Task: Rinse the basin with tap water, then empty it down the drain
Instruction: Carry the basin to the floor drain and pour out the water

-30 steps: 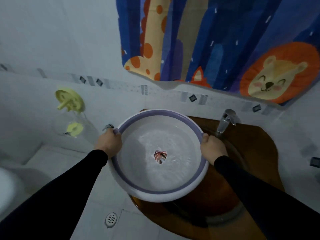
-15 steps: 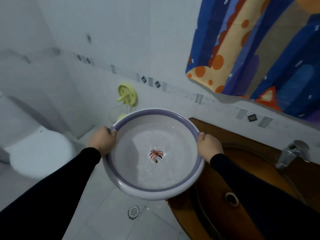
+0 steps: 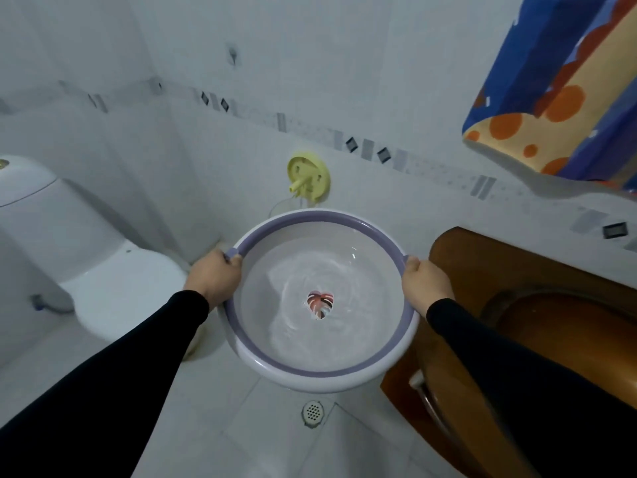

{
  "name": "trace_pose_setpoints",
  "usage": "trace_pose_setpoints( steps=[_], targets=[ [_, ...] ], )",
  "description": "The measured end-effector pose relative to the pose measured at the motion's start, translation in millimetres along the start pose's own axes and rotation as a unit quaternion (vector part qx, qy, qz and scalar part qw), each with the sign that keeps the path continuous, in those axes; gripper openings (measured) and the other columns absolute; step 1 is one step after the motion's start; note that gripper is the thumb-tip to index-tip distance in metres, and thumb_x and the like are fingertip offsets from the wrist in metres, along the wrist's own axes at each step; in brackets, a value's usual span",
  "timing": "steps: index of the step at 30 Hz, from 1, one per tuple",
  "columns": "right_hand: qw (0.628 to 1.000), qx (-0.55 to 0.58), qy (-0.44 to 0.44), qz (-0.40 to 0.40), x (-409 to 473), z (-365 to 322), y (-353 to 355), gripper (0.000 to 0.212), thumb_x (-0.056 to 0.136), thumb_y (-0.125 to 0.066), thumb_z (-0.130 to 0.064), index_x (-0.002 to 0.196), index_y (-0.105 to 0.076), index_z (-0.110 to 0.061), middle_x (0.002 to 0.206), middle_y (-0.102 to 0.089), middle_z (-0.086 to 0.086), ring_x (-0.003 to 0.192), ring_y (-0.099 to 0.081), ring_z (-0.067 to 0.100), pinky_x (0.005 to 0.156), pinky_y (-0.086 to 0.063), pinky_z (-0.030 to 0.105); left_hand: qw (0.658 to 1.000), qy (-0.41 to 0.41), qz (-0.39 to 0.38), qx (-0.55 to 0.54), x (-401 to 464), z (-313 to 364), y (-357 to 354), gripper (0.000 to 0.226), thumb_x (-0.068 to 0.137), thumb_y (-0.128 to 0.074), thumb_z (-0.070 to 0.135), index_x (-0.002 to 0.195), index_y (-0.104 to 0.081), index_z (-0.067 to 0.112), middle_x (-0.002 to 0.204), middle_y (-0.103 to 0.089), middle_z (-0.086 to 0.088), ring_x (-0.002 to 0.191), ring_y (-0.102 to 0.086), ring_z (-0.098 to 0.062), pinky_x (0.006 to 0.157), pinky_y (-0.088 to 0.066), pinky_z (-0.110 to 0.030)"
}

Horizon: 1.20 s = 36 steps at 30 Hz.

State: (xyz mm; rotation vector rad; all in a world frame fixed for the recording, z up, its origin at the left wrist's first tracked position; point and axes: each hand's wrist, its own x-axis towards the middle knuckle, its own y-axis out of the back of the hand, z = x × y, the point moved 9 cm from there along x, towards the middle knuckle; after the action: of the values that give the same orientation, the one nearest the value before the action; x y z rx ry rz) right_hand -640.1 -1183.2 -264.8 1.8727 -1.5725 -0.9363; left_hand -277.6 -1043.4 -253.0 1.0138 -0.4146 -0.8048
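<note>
**Q:** Where is the basin, and how are your hands set?

**A:** I hold the basin (image 3: 322, 298) in mid-air over the bathroom floor, level, with swirling water in it. My left hand (image 3: 214, 279) grips the purple rim on its left side, my right hand (image 3: 425, 279) grips the rim directly opposite, fingers curled over the edge on both. The basin hangs between them, well clear of the wooden surface (image 3: 510, 267) at my right.

**Q:** What does the next move turn on?

**A:** The floor drain (image 3: 312, 411). It lies on the tiles just below the basin's near edge, toward me and roughly midway between my hands. Neither hand is clearly nearer. As I judge it, the pour must go over the near rim, both hands lowering and tipping together, or the water will spread across the tiles toward the toilet (image 3: 103, 277).

**Q:** What has changed in the last second?

**A:** A second ago I held the basin above the brown sink beside the tap. Now it has swung left, off the surface; the tap is out of view, the toilet has come fully into it, and the drain sits nearly under the basin. My grip on the rim is unchanged.
</note>
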Motion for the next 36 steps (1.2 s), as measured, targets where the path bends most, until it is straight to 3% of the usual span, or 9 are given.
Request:
trace_pose_setpoints(
  steps=[5, 8, 13, 19, 25, 32, 36],
  targets=[
    [1.000, 0.002, -0.013, 0.014, 9.0, -12.0, -36.9, 0.048, 0.103, -0.017, -0.030, 0.130, -0.053, -0.012, 0.101, -0.061, 0.017, 0.081, -0.052, 0.025, 0.060, -0.038, 0.025, 1.000, 0.003, -0.003, -0.021, 24.0, -29.1, -6.7, 0.036, 0.096, -0.042, 0.035, 0.084, -0.056, 0.004, 0.095, -0.065, -0.022, 0.080, -0.053, -0.031, 0.069, -0.035, -0.033],
    [1.000, 0.007, -0.016, 0.007, 20.5, -12.3, -61.5, 0.049, 0.103, -0.017, -0.030, 0.131, -0.051, -0.011, 0.094, -0.058, 0.014, 0.079, -0.051, 0.024, 0.054, -0.036, 0.024, 1.000, 0.005, 0.004, -0.029, 36.3, -46.0, -17.2, 0.040, 0.097, -0.041, 0.034, 0.083, -0.058, 0.001, 0.095, -0.066, -0.025, 0.083, -0.057, -0.035, 0.068, -0.036, -0.033],
    [0.999, 0.034, -0.023, 0.015, 47.1, -5.7, -103.3, 0.049, 0.103, -0.018, -0.030, 0.126, -0.055, -0.008, 0.105, -0.062, 0.021, 0.082, -0.052, 0.026, 0.070, -0.039, 0.030, 0.997, 0.051, -0.012, -0.059, 53.1, -85.6, -55.0, 0.041, 0.097, -0.040, 0.037, 0.101, -0.057, 0.000, 0.105, -0.064, -0.023, 0.096, -0.058, -0.037, 0.073, -0.037, -0.033],
    [0.999, 0.038, -0.014, -0.003, 80.7, 26.9, -169.0, 0.052, 0.103, -0.022, -0.033, 0.114, -0.058, 0.002, 0.111, -0.062, 0.024, 0.090, -0.054, 0.028, 0.074, -0.036, 0.027, 0.992, 0.098, -0.013, -0.082, 58.2, -136.5, -122.9, 0.043, 0.098, -0.040, 0.039, 0.095, -0.058, 0.000, 0.099, -0.063, -0.022, 0.095, -0.059, -0.038, 0.077, -0.043, -0.038],
    [0.999, 0.031, 0.003, -0.031, 115.9, 68.5, -244.8, 0.048, 0.102, -0.020, -0.029, 0.128, -0.055, -0.008, 0.119, -0.059, 0.023, 0.106, -0.055, 0.033, 0.078, -0.034, 0.026, 0.989, 0.118, 0.000, -0.085, 73.7, -183.5, -195.3, 0.042, 0.096, -0.043, 0.038, 0.098, -0.059, -0.001, 0.101, -0.064, -0.024, 0.094, -0.059, -0.039, 0.082, -0.048, -0.042],
    [0.999, 0.020, 0.003, -0.032, 153.0, 141.4, -350.3, 0.048, 0.102, -0.023, -0.030, 0.123, -0.057, -0.003, 0.121, -0.059, 0.025, 0.109, -0.056, 0.035, 0.080, -0.035, 0.029, 0.989, 0.120, 0.018, -0.082, 92.3, -256.8, -311.1, 0.040, 0.095, -0.045, 0.038, 0.095, -0.058, 0.000, 0.100, -0.064, -0.025, 0.092, -0.059, -0.039, 0.069, -0.038, -0.036],
    [0.999, 0.029, -0.013, -0.028, 172.8, 186.9, -408.5, 0.055, 0.101, -0.025, -0.038, 0.116, -0.058, 0.004, 0.120, -0.060, 0.026, 0.108, -0.056, 0.035, 0.077, -0.033, 0.028, 0.987, 0.119, 0.018, -0.102, 103.3, -292.9, -376.1, 0.041, 0.095, -0.044, 0.036, 0.102, -0.058, -0.002, 0.104, -0.064, -0.027, 0.096, -0.060, -0.040, 0.079, -0.045, -0.041]
  ],
)
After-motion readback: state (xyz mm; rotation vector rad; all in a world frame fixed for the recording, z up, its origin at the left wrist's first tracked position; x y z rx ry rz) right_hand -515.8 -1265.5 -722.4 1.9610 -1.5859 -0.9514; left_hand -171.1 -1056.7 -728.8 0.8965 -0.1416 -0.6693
